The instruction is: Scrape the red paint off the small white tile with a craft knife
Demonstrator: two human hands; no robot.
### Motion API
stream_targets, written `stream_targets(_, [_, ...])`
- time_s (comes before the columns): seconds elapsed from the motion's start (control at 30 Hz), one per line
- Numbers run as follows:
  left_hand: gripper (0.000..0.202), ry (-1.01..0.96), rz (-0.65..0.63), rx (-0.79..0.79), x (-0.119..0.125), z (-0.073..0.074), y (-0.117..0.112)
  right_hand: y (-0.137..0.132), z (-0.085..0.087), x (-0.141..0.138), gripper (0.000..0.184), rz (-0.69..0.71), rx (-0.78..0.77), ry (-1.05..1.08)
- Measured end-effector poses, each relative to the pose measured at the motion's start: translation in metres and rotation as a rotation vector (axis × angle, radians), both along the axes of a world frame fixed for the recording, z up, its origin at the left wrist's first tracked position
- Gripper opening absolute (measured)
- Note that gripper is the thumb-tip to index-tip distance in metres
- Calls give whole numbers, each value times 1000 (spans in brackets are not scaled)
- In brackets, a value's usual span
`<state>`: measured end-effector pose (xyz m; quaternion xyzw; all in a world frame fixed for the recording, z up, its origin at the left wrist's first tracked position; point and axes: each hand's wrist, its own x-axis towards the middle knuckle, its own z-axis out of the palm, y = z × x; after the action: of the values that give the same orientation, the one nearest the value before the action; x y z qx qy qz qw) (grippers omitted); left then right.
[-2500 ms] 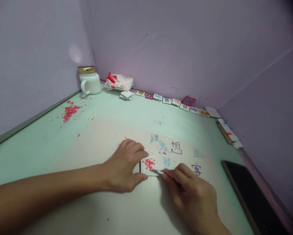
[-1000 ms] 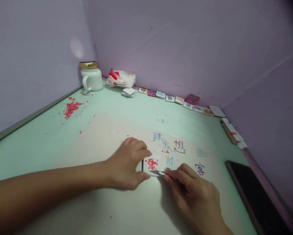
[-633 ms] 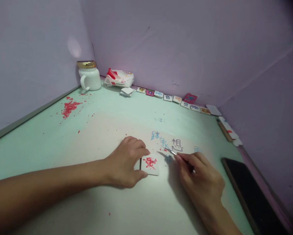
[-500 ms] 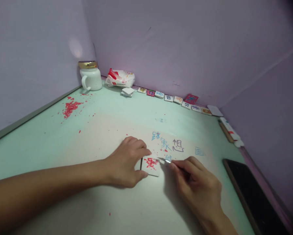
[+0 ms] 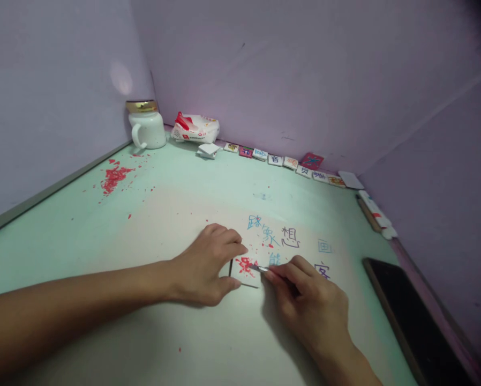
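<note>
A small white square block (image 5: 248, 277) lies flat on the table, with red crumbs (image 5: 245, 265) scattered over its top. My left hand (image 5: 210, 265) grips it from the left, index finger at its far edge and thumb at its near edge. In my right hand (image 5: 310, 297) is a slim metal-tipped craft knife (image 5: 260, 268), pinched like a pen. Its tip reaches over the block and meets the red crumbs; most of its handle is hidden by the fingers. Blue and purple characters (image 5: 291, 237) are written on the tabletop just beyond the block.
A dark phone (image 5: 409, 316) lies at the right. Along the back wall stand a white mug (image 5: 148, 130), a wipes packet (image 5: 196, 128), stacked white blocks (image 5: 208, 150) and a row of character tiles (image 5: 275, 160). Red shavings (image 5: 114, 178) are heaped at the left.
My right hand has moved left, bringing the knife tip from the block's right edge onto the red crumbs. My left hand keeps its grip. The view has shifted slightly.
</note>
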<state>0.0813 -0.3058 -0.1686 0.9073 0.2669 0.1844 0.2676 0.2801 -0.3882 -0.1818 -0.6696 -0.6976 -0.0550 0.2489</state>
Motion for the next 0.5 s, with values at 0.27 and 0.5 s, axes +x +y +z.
stream_targets(0.27, [45,32,98,10,1,-3,0,3,-3,7,29,-89,139,17])
stream_targets(0.5, [45,51,164,7,2,-3,-1,-2,4,5,30,-2,82,114])
